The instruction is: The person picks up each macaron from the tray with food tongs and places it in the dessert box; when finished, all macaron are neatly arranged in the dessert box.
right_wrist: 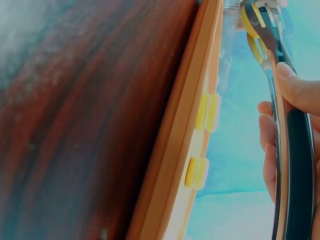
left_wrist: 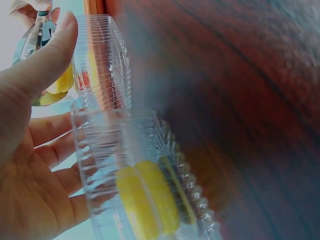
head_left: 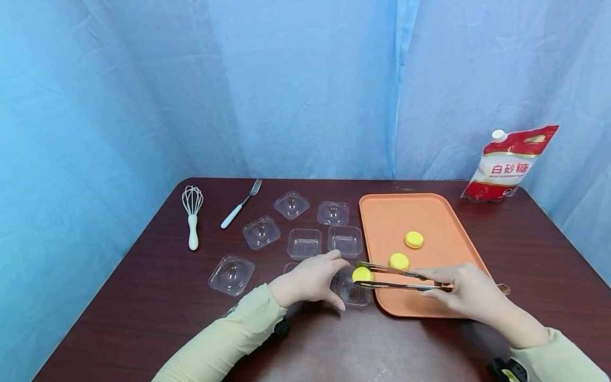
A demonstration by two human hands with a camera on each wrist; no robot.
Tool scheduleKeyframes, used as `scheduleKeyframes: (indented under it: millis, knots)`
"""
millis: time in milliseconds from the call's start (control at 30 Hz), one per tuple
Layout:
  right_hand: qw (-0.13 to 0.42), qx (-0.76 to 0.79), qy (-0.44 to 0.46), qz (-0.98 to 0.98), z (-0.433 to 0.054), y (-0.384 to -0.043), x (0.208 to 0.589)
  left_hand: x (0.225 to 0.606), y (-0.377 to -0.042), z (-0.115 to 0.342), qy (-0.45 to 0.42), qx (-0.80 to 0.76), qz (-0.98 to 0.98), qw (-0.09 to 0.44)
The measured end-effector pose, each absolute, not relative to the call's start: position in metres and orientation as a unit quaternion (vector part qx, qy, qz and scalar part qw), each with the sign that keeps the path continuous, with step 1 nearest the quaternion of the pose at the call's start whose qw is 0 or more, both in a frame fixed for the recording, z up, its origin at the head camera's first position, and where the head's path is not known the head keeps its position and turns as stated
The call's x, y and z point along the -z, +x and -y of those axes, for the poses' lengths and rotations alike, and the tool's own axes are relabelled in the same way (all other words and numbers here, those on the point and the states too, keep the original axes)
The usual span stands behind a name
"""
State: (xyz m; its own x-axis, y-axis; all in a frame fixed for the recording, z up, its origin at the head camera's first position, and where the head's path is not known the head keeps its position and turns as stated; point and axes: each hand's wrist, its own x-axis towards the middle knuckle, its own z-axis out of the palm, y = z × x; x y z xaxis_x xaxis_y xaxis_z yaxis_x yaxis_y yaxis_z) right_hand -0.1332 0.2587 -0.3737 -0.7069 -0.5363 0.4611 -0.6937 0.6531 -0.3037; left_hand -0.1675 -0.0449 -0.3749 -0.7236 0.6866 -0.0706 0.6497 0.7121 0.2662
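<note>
Appears at the transfer step, holding metal tongs (head_left: 396, 286) in the right grip (head_left: 472, 297) with a yellow macaron (head_left: 363, 274) pinched above a clear plastic box (head_left: 352, 297), left grip (head_left: 312, 276) spread wide beside it, and likely requires lowering and release next.

— Can any wording be read here?
— Yes: 白砂糖, in red characters (head_left: 510, 169), on the red-and-white pouch (head_left: 505, 181) to the right of the orange tray (head_left: 410, 212), near its far corner
— And the line just under those characters?
— Small print (head_left: 507, 175) on the same pouch, too tiny to make out
</note>
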Motion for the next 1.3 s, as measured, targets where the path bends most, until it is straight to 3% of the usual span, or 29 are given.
scheduleKeyframes:
  millis: [1300]
  knots:
    - [0.143,-0.220,0.345,0.901,-0.249,-0.137,0.373,0.375,-0.167,0.045,0.368,-0.125,-0.919,0.071]
